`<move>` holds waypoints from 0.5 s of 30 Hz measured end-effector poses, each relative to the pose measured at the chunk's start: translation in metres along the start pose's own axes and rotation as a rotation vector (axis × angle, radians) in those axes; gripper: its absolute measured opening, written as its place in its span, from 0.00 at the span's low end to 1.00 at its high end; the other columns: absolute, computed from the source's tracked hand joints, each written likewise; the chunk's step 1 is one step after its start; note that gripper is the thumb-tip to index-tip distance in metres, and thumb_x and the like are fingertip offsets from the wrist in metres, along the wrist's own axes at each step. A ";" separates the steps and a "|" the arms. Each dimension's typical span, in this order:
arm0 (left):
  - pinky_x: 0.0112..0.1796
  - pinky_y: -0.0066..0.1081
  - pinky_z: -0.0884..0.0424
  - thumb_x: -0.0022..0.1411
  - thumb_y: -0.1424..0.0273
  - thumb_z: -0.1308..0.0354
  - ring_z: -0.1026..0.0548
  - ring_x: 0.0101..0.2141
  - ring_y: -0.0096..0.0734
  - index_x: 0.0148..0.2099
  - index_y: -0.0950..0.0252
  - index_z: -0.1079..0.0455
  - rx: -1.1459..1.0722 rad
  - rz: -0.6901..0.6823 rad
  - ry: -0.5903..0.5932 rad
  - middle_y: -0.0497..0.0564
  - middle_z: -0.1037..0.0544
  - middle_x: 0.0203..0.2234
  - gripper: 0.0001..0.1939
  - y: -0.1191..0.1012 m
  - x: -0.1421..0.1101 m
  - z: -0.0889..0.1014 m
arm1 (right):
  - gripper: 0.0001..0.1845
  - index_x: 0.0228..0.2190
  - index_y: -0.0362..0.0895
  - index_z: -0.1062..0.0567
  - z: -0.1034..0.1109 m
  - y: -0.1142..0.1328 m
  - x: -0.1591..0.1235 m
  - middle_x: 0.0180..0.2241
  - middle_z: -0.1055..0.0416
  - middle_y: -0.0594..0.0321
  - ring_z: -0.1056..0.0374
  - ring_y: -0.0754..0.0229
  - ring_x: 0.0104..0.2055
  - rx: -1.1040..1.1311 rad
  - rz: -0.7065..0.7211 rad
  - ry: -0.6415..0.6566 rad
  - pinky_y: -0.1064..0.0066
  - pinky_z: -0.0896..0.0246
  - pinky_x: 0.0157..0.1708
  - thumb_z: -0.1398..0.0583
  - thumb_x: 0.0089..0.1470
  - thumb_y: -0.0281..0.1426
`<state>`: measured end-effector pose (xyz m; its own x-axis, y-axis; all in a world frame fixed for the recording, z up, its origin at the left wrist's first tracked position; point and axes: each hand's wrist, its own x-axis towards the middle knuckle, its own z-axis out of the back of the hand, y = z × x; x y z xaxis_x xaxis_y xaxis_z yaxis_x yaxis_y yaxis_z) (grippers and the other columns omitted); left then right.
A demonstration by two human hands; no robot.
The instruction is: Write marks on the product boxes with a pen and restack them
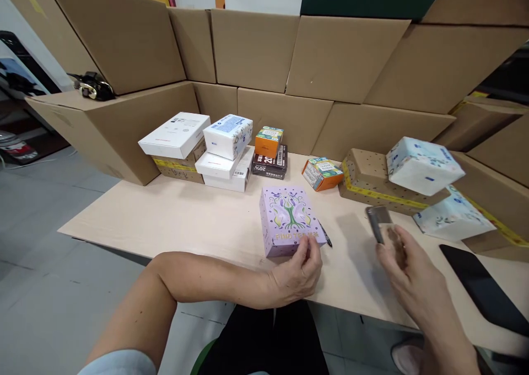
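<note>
A lilac box (289,212) with a printed green and purple pattern and gold lettering lies on the table in front of me. My left hand (297,273) is closed, its fingertips pressed together at the box's front right corner. Whether those fingers pinch the box edge or something small, I cannot make out. Off to the right, my right hand (407,264) is closed around a small flat object (382,223) with a dark grey edge and a tan part; it is blurred and held above the tabletop. Beside the lilac box, a black pen (326,235) is partly hidden.
Stacked white boxes (225,168) and a dark box (273,162) stand at the back left. An orange box (322,173), a brown carton (367,171) and tissue packs (425,165) are back right. A black phone-like slab (483,287) lies rightmost. Cardboard walls (264,49) enclose the table (198,215).
</note>
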<state>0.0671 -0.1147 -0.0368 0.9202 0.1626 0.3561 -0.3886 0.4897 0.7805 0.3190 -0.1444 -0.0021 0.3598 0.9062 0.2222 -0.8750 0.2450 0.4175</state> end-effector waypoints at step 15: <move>0.51 0.58 0.31 0.65 0.75 0.53 0.24 0.50 0.52 0.45 0.76 0.25 -0.074 0.035 -0.021 0.67 0.21 0.45 0.16 0.008 0.004 0.007 | 0.27 0.56 0.42 0.33 -0.047 -0.031 0.006 0.47 0.27 0.43 0.32 0.40 0.49 -0.335 0.133 0.048 0.50 0.40 0.47 0.50 0.61 0.43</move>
<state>0.0672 -0.1159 -0.0258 0.9047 0.1626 0.3938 -0.4149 0.5465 0.7274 0.3329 -0.1307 -0.0550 0.2269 0.9510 0.2100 -0.9736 0.2160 0.0737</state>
